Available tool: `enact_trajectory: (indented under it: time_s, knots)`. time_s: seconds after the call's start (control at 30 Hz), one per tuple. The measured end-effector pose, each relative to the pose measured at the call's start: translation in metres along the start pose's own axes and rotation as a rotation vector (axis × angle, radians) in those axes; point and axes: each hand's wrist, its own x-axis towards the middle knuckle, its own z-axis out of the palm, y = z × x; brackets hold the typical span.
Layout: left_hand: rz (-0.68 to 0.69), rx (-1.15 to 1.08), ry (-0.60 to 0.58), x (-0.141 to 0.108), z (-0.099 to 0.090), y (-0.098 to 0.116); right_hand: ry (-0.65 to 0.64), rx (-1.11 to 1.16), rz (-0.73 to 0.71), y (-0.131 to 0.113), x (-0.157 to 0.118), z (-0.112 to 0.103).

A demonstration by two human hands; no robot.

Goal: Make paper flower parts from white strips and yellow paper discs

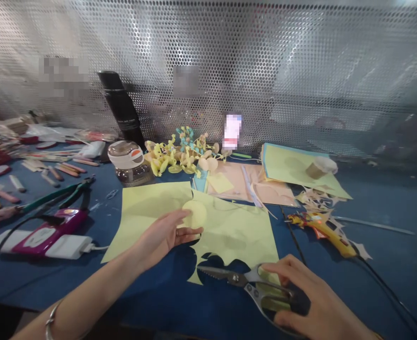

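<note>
My left hand (173, 230) pinches a round pale-yellow paper disc (196, 213) between thumb and fingers. Beneath it lies a large yellow paper sheet (237, 226), its near edge cut into curved scallops; another yellow sheet (137, 203) is to its left. My right hand (300, 293) curls around the handles of grey scissors (235, 278), fingertips at the loops. Their blades point left, almost closed, by the sheet's cut edge. Whether the scissors rest on the table is hard to tell.
Behind the sheets stand a glass jar (130, 163), yellow figures (173, 153) and a black bottle (120, 106). A yellow glue gun (332, 233) with a cable lies right. Pliers (56, 196) and a purple-and-white power strip (49, 236) are left. A perforated metal panel (208, 42) closes the back.
</note>
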Motion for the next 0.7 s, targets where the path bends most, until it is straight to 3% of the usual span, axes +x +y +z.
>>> enact_trajectory:
  time_s: [0.27, 0.5, 0.7]
  knots:
    - [-0.114, -0.048, -0.017, 0.013, -0.002, 0.006, 0.153, -0.152, -0.187, 0.011, 0.001, 0.002]
    - [-0.124, -0.016, -0.061, 0.017, -0.002, 0.003, 0.232, -0.354, -0.543, 0.005, 0.013, 0.013]
    - [-0.111, 0.115, -0.148, 0.020, 0.001, 0.003, 0.258, -0.323, -0.487, -0.009, 0.016, 0.010]
